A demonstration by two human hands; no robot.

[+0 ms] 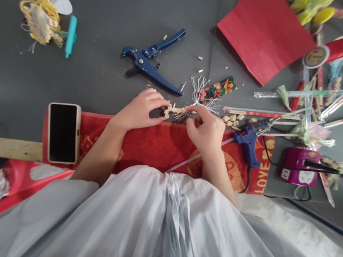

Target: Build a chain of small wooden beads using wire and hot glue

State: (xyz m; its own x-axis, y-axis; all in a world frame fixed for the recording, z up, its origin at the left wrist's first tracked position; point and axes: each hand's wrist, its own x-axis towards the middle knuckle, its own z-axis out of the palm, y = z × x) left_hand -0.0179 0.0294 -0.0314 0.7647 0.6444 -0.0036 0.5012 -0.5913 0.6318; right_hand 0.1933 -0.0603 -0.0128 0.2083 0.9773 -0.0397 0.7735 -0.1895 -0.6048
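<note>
Between my hands is a knobbly strip of small cream-coloured tube pieces (174, 110), with thin white strands fanning out near its right end. My left hand (143, 109) pinches the strip's left end between thumb and fingers. At the other end, my right hand (206, 129) has its fingers closed on the strip, the index finger along the top. More short cream pieces (232, 120) lie in a small pile just right of my right hand. Behind the strands rests a dark green floral strip (218, 90).
A blue pipe cutter (155, 63) lies beyond my hands. A blue glue gun (249, 143) sits at right, by a purple box (300, 166). A phone (62, 133) lies on the red towel (148, 149). Red paper (264, 34), a thread spool (336, 50) and wrapped sticks fill the far right.
</note>
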